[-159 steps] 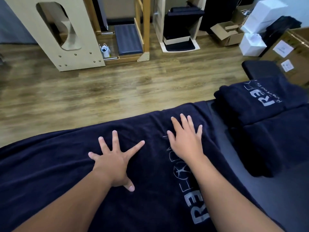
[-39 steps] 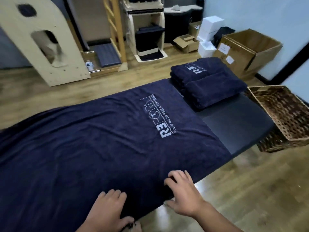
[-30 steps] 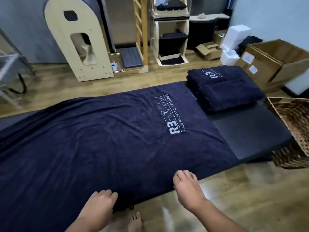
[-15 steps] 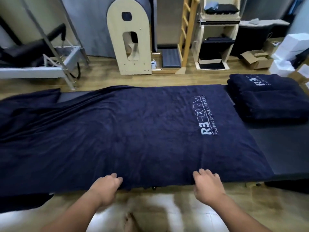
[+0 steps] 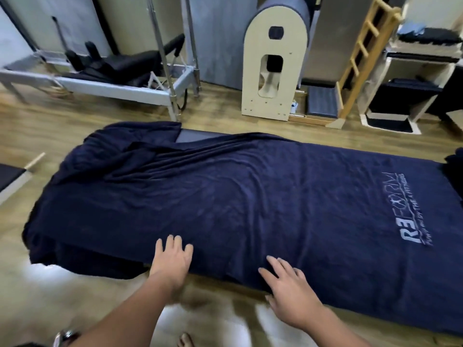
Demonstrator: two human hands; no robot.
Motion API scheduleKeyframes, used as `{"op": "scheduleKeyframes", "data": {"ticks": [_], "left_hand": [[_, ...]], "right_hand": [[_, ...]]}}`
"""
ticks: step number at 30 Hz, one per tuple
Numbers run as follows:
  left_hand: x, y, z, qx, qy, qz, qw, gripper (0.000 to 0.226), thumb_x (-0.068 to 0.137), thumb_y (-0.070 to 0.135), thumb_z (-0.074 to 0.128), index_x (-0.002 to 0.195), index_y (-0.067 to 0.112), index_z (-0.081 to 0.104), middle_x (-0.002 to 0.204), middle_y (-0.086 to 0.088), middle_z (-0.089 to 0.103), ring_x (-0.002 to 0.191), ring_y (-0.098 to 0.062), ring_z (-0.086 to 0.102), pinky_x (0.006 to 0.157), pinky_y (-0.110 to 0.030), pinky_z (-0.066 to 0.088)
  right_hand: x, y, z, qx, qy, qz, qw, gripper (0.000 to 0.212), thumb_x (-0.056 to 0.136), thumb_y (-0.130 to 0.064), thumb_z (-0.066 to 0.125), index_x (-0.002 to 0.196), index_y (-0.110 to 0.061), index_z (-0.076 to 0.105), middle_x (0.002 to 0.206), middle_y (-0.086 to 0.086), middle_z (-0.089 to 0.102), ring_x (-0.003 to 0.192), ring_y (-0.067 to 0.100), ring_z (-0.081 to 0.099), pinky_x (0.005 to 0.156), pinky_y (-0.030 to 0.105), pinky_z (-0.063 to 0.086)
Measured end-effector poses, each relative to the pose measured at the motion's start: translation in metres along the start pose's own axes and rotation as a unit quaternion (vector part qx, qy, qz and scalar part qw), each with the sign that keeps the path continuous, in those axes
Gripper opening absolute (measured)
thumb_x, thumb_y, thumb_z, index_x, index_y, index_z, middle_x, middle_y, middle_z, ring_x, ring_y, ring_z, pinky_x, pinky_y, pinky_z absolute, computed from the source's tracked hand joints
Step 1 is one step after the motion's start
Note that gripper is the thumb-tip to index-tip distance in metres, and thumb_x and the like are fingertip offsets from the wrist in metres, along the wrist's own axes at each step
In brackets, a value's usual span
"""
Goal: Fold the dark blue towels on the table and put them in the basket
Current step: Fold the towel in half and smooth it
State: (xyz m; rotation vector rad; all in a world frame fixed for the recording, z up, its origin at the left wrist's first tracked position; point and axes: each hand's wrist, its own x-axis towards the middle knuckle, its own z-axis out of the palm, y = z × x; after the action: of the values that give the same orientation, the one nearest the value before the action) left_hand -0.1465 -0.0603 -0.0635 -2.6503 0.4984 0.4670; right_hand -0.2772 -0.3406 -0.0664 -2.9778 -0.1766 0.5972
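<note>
A large dark blue towel (image 5: 225,196) with a pale logo at its right end lies spread over the low table (image 5: 198,135); its far left end is rumpled and hangs over the table's edge. My left hand (image 5: 172,259) rests flat on the towel's near edge, fingers straight. A little to the right, my right hand (image 5: 288,289) lies with its fingers spread on the same near edge. The edge of the folded dark blue towels (image 5: 454,166) shows at the far right. No basket is in view.
A metal exercise frame with black pads (image 5: 112,71) stands at the back left. A pale wooden arched barrel (image 5: 273,68), a wooden ladder (image 5: 360,56) and a shelf unit (image 5: 411,78) line the back wall. Wooden floor surrounds the table.
The view has swung to the left, so the towel's rumpled left end now shows. Both hands have slid left along the near edge and lie flatter on the towel.
</note>
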Motion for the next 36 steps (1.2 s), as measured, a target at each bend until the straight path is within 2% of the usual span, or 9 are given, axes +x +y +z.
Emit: {"op": "scheduleKeyframes", "data": {"ticks": [3, 7, 14, 19, 23, 26, 30, 33, 36], "left_hand": [[0.020, -0.039, 0.009, -0.009, -0.033, 0.073, 0.997, 0.025, 0.100, 0.023, 0.053, 0.125, 0.018, 0.053, 0.139, -0.010, 0.030, 0.130, -0.032, 0.034, 0.113, -0.067, 0.017], [0.040, -0.081, 0.010, -0.075, -0.049, 0.140, 0.986, 0.021, 0.097, 0.018, 0.052, 0.117, 0.017, 0.059, 0.126, -0.004, 0.043, 0.119, -0.026, 0.041, 0.104, -0.057, 0.033], [0.082, -0.153, -0.004, -0.188, -0.043, 0.095, 0.977, 0.026, 0.098, 0.024, 0.049, 0.123, 0.019, 0.051, 0.124, -0.004, 0.046, 0.116, -0.026, 0.048, 0.096, -0.046, 0.044], [0.145, -0.192, -0.031, -0.214, 0.018, 0.044, 0.976, 0.026, 0.098, 0.028, 0.047, 0.121, 0.020, 0.054, 0.127, -0.004, 0.050, 0.120, -0.027, 0.048, 0.096, -0.046, 0.046], [0.213, -0.225, -0.058, -0.193, 0.126, -0.047, 0.972, 0.028, 0.102, 0.032, 0.048, 0.128, 0.023, 0.053, 0.131, -0.004, 0.050, 0.125, -0.028, 0.043, 0.108, -0.061, 0.031], [0.264, -0.256, -0.070, -0.236, 0.211, -0.085, 0.945, 0.038, 0.103, 0.024, 0.048, 0.141, 0.020, 0.046, 0.143, -0.008, 0.044, 0.126, -0.031, 0.044, 0.100, -0.054, 0.043], [0.328, -0.287, -0.082, -0.322, 0.047, -0.112, 0.939, 0.055, 0.105, 0.034, 0.044, 0.155, 0.033, 0.021, 0.131, -0.007, 0.054, 0.108, -0.030, 0.056, 0.081, -0.042, 0.048], [0.354, -0.297, -0.080, -0.307, -0.035, -0.130, 0.942, 0.027, 0.100, 0.040, 0.052, 0.120, 0.023, 0.060, 0.116, -0.010, 0.067, 0.097, -0.029, 0.061, 0.084, -0.040, 0.053], [0.369, -0.311, -0.084, -0.331, 0.003, -0.167, 0.929, 0.027, 0.102, 0.032, 0.048, 0.087, 0.012, 0.060, 0.097, -0.013, 0.066, 0.083, -0.031, 0.060, 0.080, -0.040, 0.053]], "right_hand": [[0.028, -0.038, -0.014, -0.010, -0.011, 0.025, 1.000, 0.052, 0.099, -0.046, 0.044, 0.147, -0.027, 0.037, 0.155, 0.004, 0.029, 0.142, 0.030, 0.029, 0.110, 0.047, 0.032], [0.065, -0.072, -0.037, 0.010, -0.016, 0.105, 0.994, 0.039, 0.101, -0.052, 0.038, 0.127, -0.025, 0.052, 0.122, -0.002, 0.053, 0.115, 0.024, 0.050, 0.089, 0.039, 0.043], [0.130, -0.096, -0.062, 0.163, 0.035, 0.145, 0.975, 0.044, 0.099, -0.048, 0.050, 0.137, -0.026, 0.054, 0.136, -0.010, 0.051, 0.124, 0.016, 0.051, 0.099, 0.036, 0.047], [0.185, -0.100, -0.084, 0.238, 0.032, 0.168, 0.956, 0.044, 0.098, -0.045, 0.055, 0.137, -0.026, 0.056, 0.132, -0.006, 0.059, 0.119, 0.013, 0.057, 0.098, 0.030, 0.050], [0.253, -0.092, -0.108, 0.267, 0.045, 0.162, 0.949, 0.043, 0.098, -0.042, 0.058, 0.137, -0.024, 0.056, 0.134, -0.003, 0.059, 0.120, 0.015, 0.057, 0.099, 0.031, 0.050], [0.319, -0.082, -0.132, 0.280, 0.071, 0.147, 0.946, 0.042, 0.098, -0.040, 0.059, 0.136, -0.022, 0.057, 0.135, -0.001, 0.059, 0.123, 0.018, 0.056, 0.101, 0.034, 0.049], [0.410, -0.074, -0.164, 0.278, 0.106, 0.133, 0.945, 0.041, 0.097, -0.038, 0.059, 0.133, -0.020, 0.059, 0.132, 0.004, 0.060, 0.123, 0.024, 0.055, 0.100, 0.038, 0.048], [0.459, -0.077, -0.183, 0.254, 0.113, 0.131, 0.952, 0.043, 0.098, -0.037, 0.057, 0.139, -0.022, 0.052, 0.128, 0.007, 0.058, 0.121, 0.031, 0.054, 0.093, 0.041, 0.049], [0.494, -0.078, -0.197, 0.209, 0.081, 0.152, 0.963, 0.051, 0.101, -0.034, 0.051, 0.148, -0.029, 0.033, 0.122, 0.008, 0.060, 0.115, 0.034, 0.057, 0.080, 0.041, 0.048]]}}
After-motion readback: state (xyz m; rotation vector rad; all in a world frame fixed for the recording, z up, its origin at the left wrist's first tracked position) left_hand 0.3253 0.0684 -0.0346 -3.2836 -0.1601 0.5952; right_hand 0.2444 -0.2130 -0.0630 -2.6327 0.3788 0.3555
